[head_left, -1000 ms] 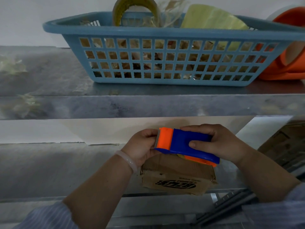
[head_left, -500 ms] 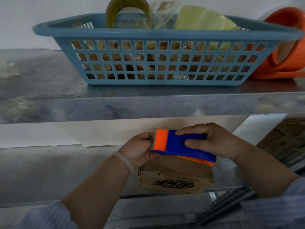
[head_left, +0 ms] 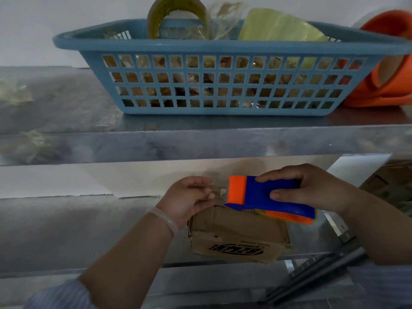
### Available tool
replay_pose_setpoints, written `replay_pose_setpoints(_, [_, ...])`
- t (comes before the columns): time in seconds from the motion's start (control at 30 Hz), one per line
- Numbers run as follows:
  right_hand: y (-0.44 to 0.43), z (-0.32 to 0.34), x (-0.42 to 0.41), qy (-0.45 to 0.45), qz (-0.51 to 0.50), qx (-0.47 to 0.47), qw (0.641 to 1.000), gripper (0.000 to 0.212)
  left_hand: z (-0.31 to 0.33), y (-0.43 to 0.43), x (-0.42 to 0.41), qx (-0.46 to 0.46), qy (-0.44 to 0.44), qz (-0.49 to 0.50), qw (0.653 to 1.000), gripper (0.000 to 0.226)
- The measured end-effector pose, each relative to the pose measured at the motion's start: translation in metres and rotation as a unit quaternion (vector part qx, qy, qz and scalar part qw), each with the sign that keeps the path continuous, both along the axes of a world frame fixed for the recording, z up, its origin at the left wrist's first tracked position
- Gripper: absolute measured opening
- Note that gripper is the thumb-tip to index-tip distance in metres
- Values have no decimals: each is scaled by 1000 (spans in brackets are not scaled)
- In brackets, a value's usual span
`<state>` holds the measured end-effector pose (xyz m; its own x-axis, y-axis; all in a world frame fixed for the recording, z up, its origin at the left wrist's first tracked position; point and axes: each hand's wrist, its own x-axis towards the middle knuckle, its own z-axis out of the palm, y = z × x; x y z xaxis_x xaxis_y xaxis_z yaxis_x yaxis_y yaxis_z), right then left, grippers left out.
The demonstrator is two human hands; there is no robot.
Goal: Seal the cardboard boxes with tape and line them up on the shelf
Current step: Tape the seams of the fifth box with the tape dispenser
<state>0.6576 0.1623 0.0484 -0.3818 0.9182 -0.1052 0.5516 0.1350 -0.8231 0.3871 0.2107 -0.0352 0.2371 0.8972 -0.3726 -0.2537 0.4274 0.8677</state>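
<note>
A person's right hand [head_left: 312,192] curls round a blue and orange tape dispenser [head_left: 263,195], thumb on its side. The left hand [head_left: 187,201], wrist bent, pinches a strip of clear tape [head_left: 217,189] drawn from it. Just below sits a worn cardboard box [head_left: 238,237] on the lower shelf [head_left: 66,230]. Above, a blue basket [head_left: 223,47] holds a tape roll [head_left: 153,23] and a yellow-green sheet [head_left: 278,27] (plus crumpled wrappings).

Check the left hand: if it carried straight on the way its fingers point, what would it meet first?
Probably the orange front of the tape dispenser, held by the right hand. The left hand pinches a clear tape strip that runs straight to it, so depth likely matches.
</note>
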Motion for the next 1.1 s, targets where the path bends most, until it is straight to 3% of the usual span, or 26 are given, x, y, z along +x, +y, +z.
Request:
replay_pose_setpoints(0.2, [9,-1,-22,-6,5,4,1000,37,12,4,-20,25,39,7,999,27])
replay_pose_setpoints(0.43, [24,-7,-46,-60,27,-3,998,30,-9,4,-36,93,154,37,983,20])
replay_pose_setpoints(0.73, [34,-12,-63,-113,32,-7,993,29,-43,11,-33,46,181,26,982,17])
replay_pose_setpoints(0.87, [38,-13,-65,-117,25,-7,993,28,-56,6,-32,52,157,27,986,23])
replay_pose_setpoints(0.97, [40,-14,-65,-110,26,-6,994,28,-65,-1,-30,6,95,40,995,24])
replay_pose_setpoints(1.1, [42,-14,-68,-111,31,0,993,29,-83,-13,-20,-59,160,17,985,35])
